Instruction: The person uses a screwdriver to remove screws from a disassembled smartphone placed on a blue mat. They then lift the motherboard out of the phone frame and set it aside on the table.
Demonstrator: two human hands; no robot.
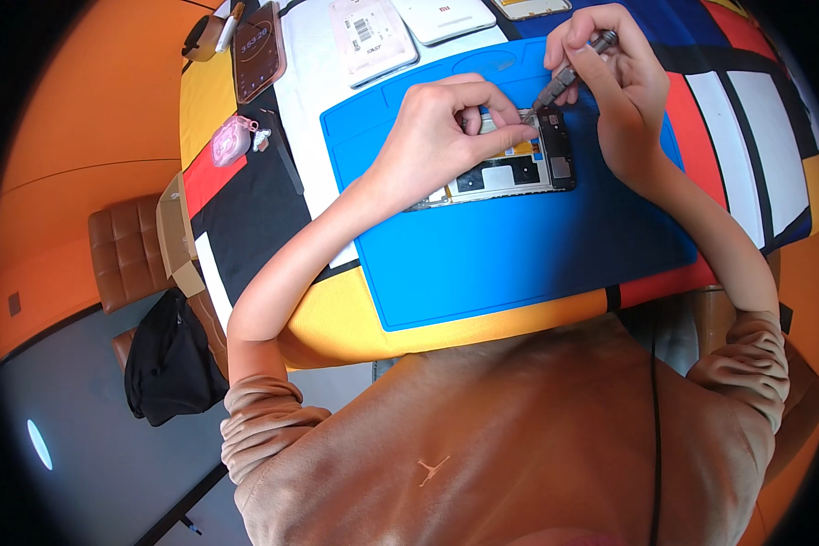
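An opened smartphone lies on the blue work mat, its inner parts and a dark section at its right end exposed. My right hand grips a dark grey screwdriver, which slants down to the left toward the phone's upper part. From the left, my left hand reaches over the phone. Its thumb and forefinger are brought together right by the screwdriver's tip. Whatever sits between those fingertips is too small to make out. Part of the phone's left side is hidden beneath my left hand.
Beyond the mat lie a labelled pale phone-sized piece and a white phone. On the left are a phone with a lit screen, a dark wristband and a pink case. A black bag rests on a brown chair.
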